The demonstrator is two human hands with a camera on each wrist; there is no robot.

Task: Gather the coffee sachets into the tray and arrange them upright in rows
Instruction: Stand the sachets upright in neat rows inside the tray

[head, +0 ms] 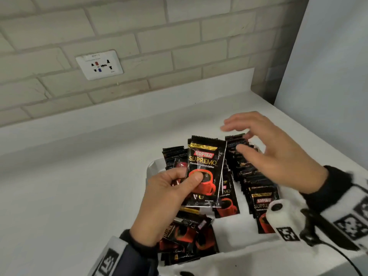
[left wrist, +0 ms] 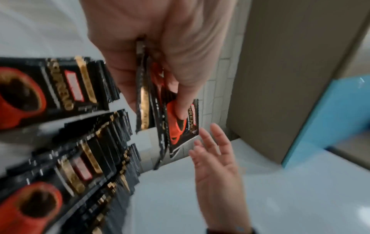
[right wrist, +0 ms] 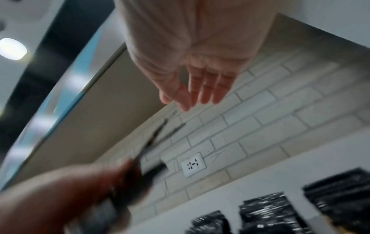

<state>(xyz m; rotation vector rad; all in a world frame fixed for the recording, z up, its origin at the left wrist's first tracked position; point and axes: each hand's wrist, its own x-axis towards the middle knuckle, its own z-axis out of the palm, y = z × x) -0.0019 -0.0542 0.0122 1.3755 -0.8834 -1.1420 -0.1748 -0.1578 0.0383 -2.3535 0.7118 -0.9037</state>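
My left hand [head: 179,184] pinches a small stack of black Kopiko coffee sachets [head: 205,168] above the white tray [head: 153,166], thumb on the front sachet's red cup. The left wrist view shows the same sachets [left wrist: 180,126] edge-on between thumb and fingers of that left hand [left wrist: 160,63]. My right hand [head: 278,152] hovers with straight, spread fingers, empty, over the right-hand row of upright sachets [head: 247,168]; it also shows as an open hand [left wrist: 216,158] and from its own wrist [right wrist: 200,88]. Loose sachets [head: 187,236] lie flat at the tray's near left.
The tray sits on a white counter [head: 79,186] against a brick-tiled wall with a power socket [head: 99,64]. A white panel [head: 328,66] bounds the right side. Upright sachet rows [left wrist: 60,142] fill much of the tray. A wrist camera [head: 280,218] sits low right.
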